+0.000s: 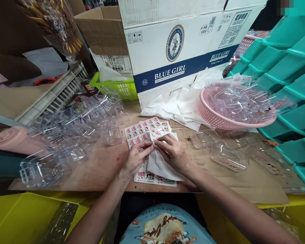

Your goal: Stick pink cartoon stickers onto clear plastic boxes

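Note:
My left hand and my right hand meet at the front middle of the table. Fingertips of both are pinched together on a sticker sheet, whose lower part shows as plain white paper. Whether a single sticker is between the fingertips is too small to tell. Beneath them lie more sticker sheets, printed with small cartoon animals and pink marks. To the right rest several clear plastic pieces, some with a sticker on them. A larger heap of clear plastic pieces stands left of my hands.
A pink basket of clear plastic pieces stands at the back right, beside stacked teal bins. Crumpled white paper lies before a large beer carton. A green basket and a pink bottle are at left.

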Tool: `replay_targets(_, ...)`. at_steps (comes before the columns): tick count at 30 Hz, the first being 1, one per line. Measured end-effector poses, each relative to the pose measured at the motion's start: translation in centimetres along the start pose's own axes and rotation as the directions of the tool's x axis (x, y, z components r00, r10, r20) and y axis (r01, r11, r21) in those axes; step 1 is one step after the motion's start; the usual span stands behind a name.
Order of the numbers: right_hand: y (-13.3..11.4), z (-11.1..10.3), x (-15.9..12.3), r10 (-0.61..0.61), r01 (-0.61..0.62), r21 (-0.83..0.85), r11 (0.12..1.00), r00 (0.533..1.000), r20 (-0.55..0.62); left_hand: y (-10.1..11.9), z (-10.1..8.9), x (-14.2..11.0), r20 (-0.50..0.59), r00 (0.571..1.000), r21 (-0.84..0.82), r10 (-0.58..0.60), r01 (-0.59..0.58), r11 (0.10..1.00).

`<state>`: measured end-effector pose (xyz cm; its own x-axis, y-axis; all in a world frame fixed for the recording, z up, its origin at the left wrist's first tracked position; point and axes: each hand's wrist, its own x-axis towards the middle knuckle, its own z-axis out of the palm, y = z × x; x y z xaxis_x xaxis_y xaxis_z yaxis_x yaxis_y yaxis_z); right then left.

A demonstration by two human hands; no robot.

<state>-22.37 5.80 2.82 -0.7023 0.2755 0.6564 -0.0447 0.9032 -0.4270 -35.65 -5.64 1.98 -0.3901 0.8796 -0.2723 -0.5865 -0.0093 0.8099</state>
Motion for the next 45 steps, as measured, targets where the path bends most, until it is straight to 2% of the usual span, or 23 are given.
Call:
replay_targets(4, -0.1, 0.1, 0.0, 0.007, -0.007, 0.012, 1.000, 0.999, 0.034, -0.2, 0.2, -0.1, -0.034, 0.999, -0.008, 0.013, -0.014, 1.000)
replay_targets(9, 0.6, -0.6, 0.5, 0.228, -0.204, 0.183, 0.962, 0.966, -0.122, -0.4, 0.7, -0.2, -0.065, 0.997, -0.018, -0.030, 0.029, 0.999)
replay_targets(10, 0.6, -0.8, 0.6, 0.225, -0.200, 0.184, 0.962, 0.966, -0.126, -0.4, 0.8, -0.2, -0.064, 0.997, -0.029, -0.037, 0.035, 0.999)
replay_targets(15, 0.0, -1.0, 0.2, 0.054, -0.049, 0.116, 0.992, 0.998, -0.034, -0.6, 0.8, 0.0, -0.007, 1.000, -0.078, -0.030, 0.030, 0.997)
replay_targets(17, -0.2, -0.8, 0.1, 0.095, -0.091, 0.152, 0.984, 0.995, -0.015, -0.7, 0.9, -0.1, 0.001, 1.000, -0.066, -0.026, 0.026, 0.998)
replay_targets(18, -0.2, -0.7, 0.2, 0.160, -0.155, 0.200, 0.967, 0.987, -0.006, -0.7, 1.0, -0.1, 0.000, 1.000, -0.052, -0.020, 0.020, 0.998)
replay_targets(21, 0.4, -0.4, 0.4, 0.418, -0.397, 0.383, 0.834, 0.908, 0.031, -0.5, 1.1, -0.3, 0.002, 1.000, 0.002, 0.009, -0.009, 1.000)
replay_targets(23, 1.0, -0.4, 0.6, 0.533, -0.489, 0.461, 0.740, 0.845, 0.042, -0.4, 1.0, -0.3, -0.005, 1.000, 0.038, 0.023, -0.023, 0.999)
replay_targets(26, 1.9, -0.9, 0.8, 0.590, -0.534, 0.503, 0.680, 0.806, 0.057, -0.4, 0.3, 0.1, -0.034, 0.999, 0.080, 0.016, -0.013, 0.997)
replay_targets(28, 2.4, -1.4, 0.9, 0.639, -0.547, 0.566, 0.616, 0.768, 0.046, -0.5, -0.4, 0.4, -0.059, 0.997, 0.163, 0.054, -0.044, 0.986)
replay_targets(31, 2.9, -2.4, 1.4, 0.722, -0.489, 0.671, 0.557, 0.684, -0.101, -0.7, -1.1, 0.8, -0.127, 0.970, 0.326, 0.208, -0.157, 0.932)
replay_targets(33, 2.6, -2.8, 1.7, 0.718, -0.450, 0.652, 0.610, 0.662, -0.215, -0.7, -0.8, 0.7, -0.154, 0.913, 0.457, 0.379, -0.274, 0.846)
replay_targets(34, 2.2, -2.8, 1.9, 0.685, -0.441, 0.604, 0.664, 0.683, -0.254, -0.7, -0.4, 0.6, -0.128, 0.883, 0.523, 0.452, -0.327, 0.787)
replay_targets(35, 1.6, -2.6, 1.9, 0.625, -0.426, 0.533, 0.731, 0.732, -0.271, -0.7, 0.2, 0.5, -0.069, 0.862, 0.577, 0.502, -0.376, 0.725)
replay_targets(36, 1.0, -2.4, 1.9, 0.539, -0.392, 0.453, 0.801, 0.802, -0.258, -0.6, 0.8, 0.3, 0.007, 0.857, 0.601, 0.515, -0.415, 0.683)
replay_targets(37, 0.4, -2.2, 1.8, 0.436, -0.335, 0.379, 0.862, 0.872, -0.221, -0.6, 1.4, 0.2, 0.077, 0.868, 0.584, 0.490, -0.437, 0.684)
replay_targets(38, -0.1, -1.9, 1.6, 0.338, -0.269, 0.328, 0.905, 0.926, -0.171, -0.5, 1.9, 0.1, 0.125, 0.891, 0.526, 0.438, -0.433, 0.732)
replay_targets(39, -0.5, -1.8, 1.5, 0.266, -0.218, 0.308, 0.926, 0.956, -0.122, -0.4, 2.3, 0.0, 0.146, 0.912, 0.443, 0.383, -0.406, 0.799)
replay_targets(41, -0.9, -1.9, 1.2, 0.232, -0.196, 0.311, 0.930, 0.969, -0.084, -0.1, 2.6, -0.1, 0.135, 0.947, 0.285, 0.290, -0.318, 0.904)
replay_targets(42, -0.9, -2.1, 1.2, 0.243, -0.205, 0.292, 0.934, 0.965, -0.097, 0.1, 2.5, -0.2, 0.122, 0.957, 0.247, 0.263, -0.286, 0.926)
replay_targets(44, -0.8, -2.9, 1.5, 0.205, -0.185, 0.171, 0.968, 0.973, -0.109, 0.4, 2.3, -0.5, 0.126, 0.952, 0.291, 0.281, -0.306, 0.906)
replay_targets(45, -0.8, -3.4, 1.7, 0.145, -0.140, 0.069, 0.988, 0.986, -0.078, 0.5, 2.2, -0.7, 0.147, 0.937, 0.363, 0.318, -0.350, 0.864)
